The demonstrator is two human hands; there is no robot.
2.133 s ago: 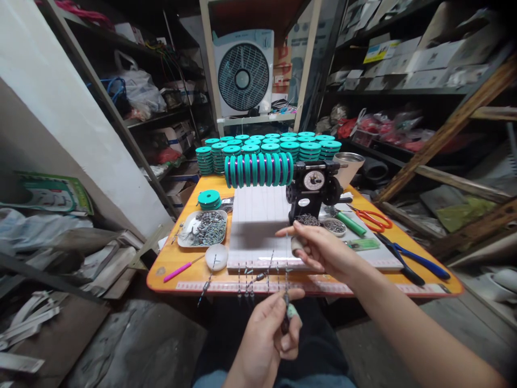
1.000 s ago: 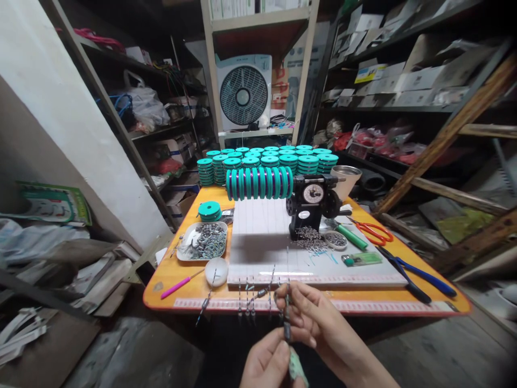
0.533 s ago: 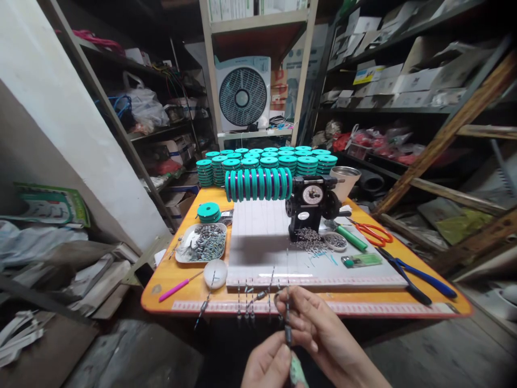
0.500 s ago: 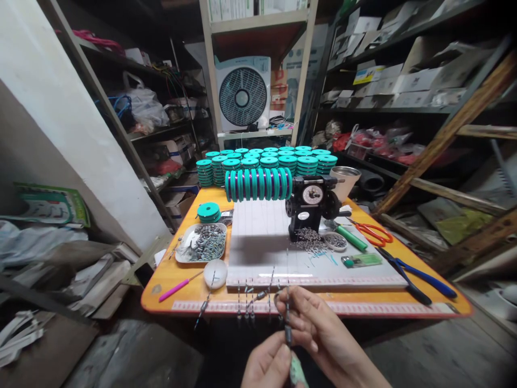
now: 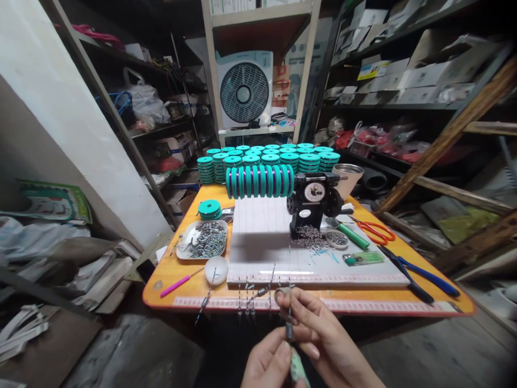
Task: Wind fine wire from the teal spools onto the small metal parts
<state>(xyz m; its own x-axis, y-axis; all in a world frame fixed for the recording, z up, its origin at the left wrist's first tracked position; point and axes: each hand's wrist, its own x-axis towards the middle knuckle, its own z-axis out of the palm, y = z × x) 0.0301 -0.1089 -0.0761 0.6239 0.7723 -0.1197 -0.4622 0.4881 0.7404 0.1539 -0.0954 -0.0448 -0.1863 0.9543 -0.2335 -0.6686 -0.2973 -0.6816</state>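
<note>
At the table's near edge, my left hand (image 5: 267, 357) is closed, its thumb and fingers pinched around a pale green object (image 5: 298, 368) whose kind I cannot make out. A dark cylindrical fishing weight (image 5: 289, 330) stands just above the left fingertips. My right hand (image 5: 319, 323) is closed too, pinching the thin line (image 5: 290, 302) that rises from this weight; a beige band (image 5: 281, 294) shows at its fingertips. Left of my hands, several rigged lines with small weights (image 5: 252, 312) hang over the edge. Behind, teal foam spools (image 5: 260, 181) sit in a row on a black winding machine (image 5: 307, 207).
On the table (image 5: 161, 269) are a tray of small tackle parts (image 5: 207, 240), a white round lid (image 5: 215, 271), a pink-handled tool (image 5: 174, 286), loose metal beads (image 5: 309, 237), a green lighter (image 5: 363, 258), orange scissors (image 5: 377, 233) and blue-handled pliers (image 5: 430, 276). Spool stacks (image 5: 270, 159) stand behind.
The camera view has shifted slightly. Both hands keep nearly the same grip; the right fingers have turned a little, and the beige band shows more clearly.
</note>
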